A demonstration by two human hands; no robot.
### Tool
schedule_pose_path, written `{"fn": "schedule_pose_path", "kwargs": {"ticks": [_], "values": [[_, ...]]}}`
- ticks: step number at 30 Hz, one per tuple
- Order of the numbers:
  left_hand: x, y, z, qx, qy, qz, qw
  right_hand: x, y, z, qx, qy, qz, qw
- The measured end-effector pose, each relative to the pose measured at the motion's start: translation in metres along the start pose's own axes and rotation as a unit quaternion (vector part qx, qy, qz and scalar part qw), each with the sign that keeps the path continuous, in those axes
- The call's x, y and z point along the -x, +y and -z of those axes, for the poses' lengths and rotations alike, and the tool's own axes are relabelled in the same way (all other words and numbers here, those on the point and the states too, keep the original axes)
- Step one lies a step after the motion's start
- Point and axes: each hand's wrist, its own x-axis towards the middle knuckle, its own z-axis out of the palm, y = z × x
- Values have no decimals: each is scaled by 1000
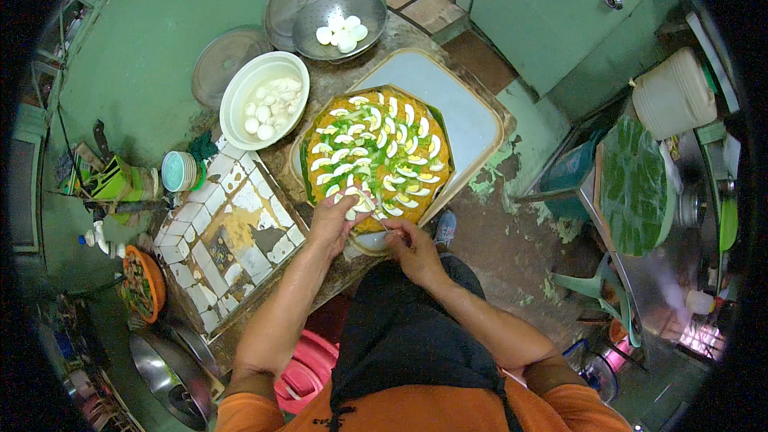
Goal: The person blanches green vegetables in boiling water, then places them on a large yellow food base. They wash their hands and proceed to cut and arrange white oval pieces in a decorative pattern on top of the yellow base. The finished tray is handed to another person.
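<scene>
A wide round platter of orange-yellow food (324, 132), edged with green leaf, lies in front of me. Boiled egg slices (376, 118) and chopped greens (364, 162) cover its top. Over its near edge, my left hand (332, 222) is closed around pieces of boiled egg (359, 202). My right hand (412, 250) sits just to the right, its fingers pinched together. Something thin seems to stick out of them toward the egg, too small to name.
A pale tray (464, 104) lies under the platter. Behind stand a white basin (226, 112) of peeled eggs in water and a metal colander (308, 26) holding several more. Left is a broken-tiled counter (192, 260); an orange basket (156, 272) stands beyond. A leaf-covered board (632, 192) lies right.
</scene>
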Motion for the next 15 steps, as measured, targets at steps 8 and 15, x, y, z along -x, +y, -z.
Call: {"fn": "schedule_pose_path", "kwargs": {"ticks": [8, 15], "values": [[-7, 7, -10, -13, 15, 1, 1000, -21, -19, 5, -141, -19, -170, 975], [10, 16, 0, -54, 47, -52, 996, -7, -36, 17, -41, -115, -93, 988]]}}
